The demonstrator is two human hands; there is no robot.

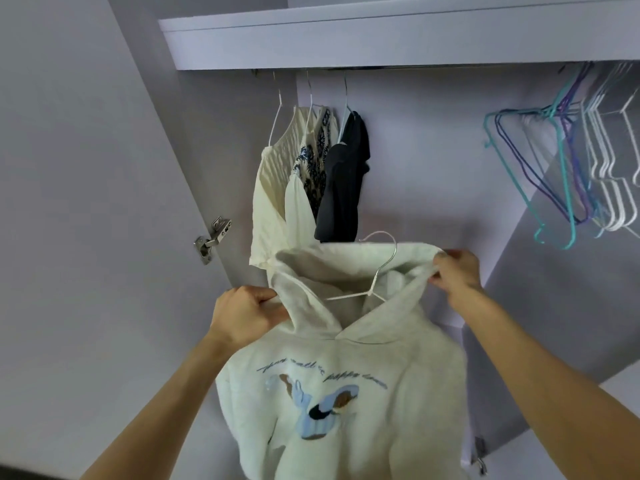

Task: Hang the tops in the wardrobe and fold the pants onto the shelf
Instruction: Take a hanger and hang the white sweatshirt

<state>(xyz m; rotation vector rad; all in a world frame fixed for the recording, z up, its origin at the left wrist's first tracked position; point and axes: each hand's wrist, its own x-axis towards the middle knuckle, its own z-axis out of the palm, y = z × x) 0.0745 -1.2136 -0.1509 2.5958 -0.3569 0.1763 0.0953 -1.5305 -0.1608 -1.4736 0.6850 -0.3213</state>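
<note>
left hand [242, 315] grips hoodie [346, 393] hood | right hand [457, 271] pinches hood edge (hanger [375, 271] inside)

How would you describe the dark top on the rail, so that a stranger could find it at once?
Look under the white shelf at the rail's left end, where three garments hang together. The dark top is the rightmost of them, beside the blue patterned top. It alone is navy; the other two are pale.

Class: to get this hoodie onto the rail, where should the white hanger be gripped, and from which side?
Grip the white hanger at its neck, just under the hook, coming down from above through the hood opening of the hoodie. Only the hook and neck stand clear; the arms run inside the fabric.
</note>
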